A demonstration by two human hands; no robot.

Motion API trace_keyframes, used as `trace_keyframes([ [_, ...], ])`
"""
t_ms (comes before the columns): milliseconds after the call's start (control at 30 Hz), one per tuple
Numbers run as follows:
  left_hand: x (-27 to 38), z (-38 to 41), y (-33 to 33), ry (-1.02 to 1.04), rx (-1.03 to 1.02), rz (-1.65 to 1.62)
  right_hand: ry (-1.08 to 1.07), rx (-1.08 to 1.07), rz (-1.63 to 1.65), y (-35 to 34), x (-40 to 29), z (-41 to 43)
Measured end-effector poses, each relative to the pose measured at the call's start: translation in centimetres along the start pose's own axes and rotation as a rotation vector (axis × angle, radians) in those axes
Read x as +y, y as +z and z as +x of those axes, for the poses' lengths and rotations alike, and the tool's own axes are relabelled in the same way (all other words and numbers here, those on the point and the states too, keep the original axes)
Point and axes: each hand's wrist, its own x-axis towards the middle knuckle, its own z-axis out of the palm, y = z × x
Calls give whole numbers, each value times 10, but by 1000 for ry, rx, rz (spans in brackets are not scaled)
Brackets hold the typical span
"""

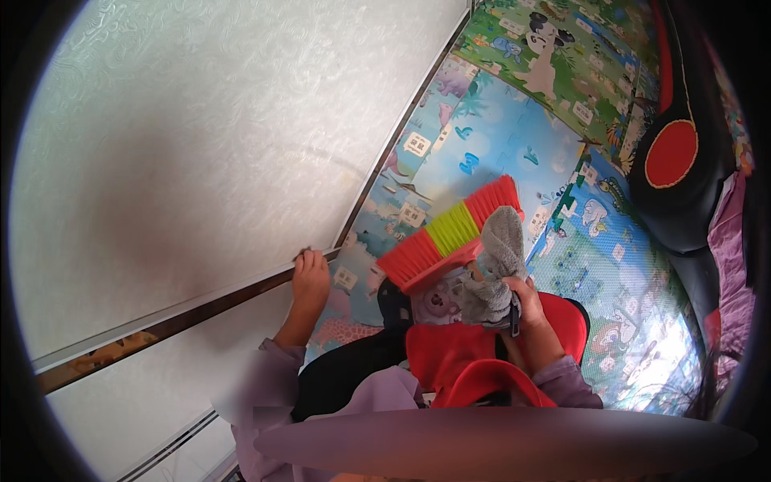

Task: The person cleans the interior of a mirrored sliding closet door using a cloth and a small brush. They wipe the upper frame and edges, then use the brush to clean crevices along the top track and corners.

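Observation:
My left hand (312, 278) curls its fingers over the metal-trimmed edge of a white panel (235, 162) with an embossed pattern. A small dark spot shows at its fingertips; the thumb is hidden. In my right hand (530, 301) is a bunched grey cloth (503, 241), its upper part sticking up past the fingers. A broom head (452, 232) with red and yellow-green bristles lies just beyond the cloth, bristles turned away from me. Its wooden handle runs back beneath the cloth and right hand; I cannot tell whether the hand also grips it.
Foam puzzle mats (506, 138) with cartoon animals cover the floor. A black and red padded object (668, 162) stands at the right, beside pink cloth (729, 241). Red items (452, 349) lie close in front of my body. A second white panel (181, 361) is at lower left.

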Motion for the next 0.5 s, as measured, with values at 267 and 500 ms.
trace_keyframes([
  [267, -4, -42, 5, -27, -102, 32, -52, 61, 8, -1, -5, -3],
  [500, -6, -113, 6, -77, -263, 54, -3, 71, 1, -5, -2, -1],
])
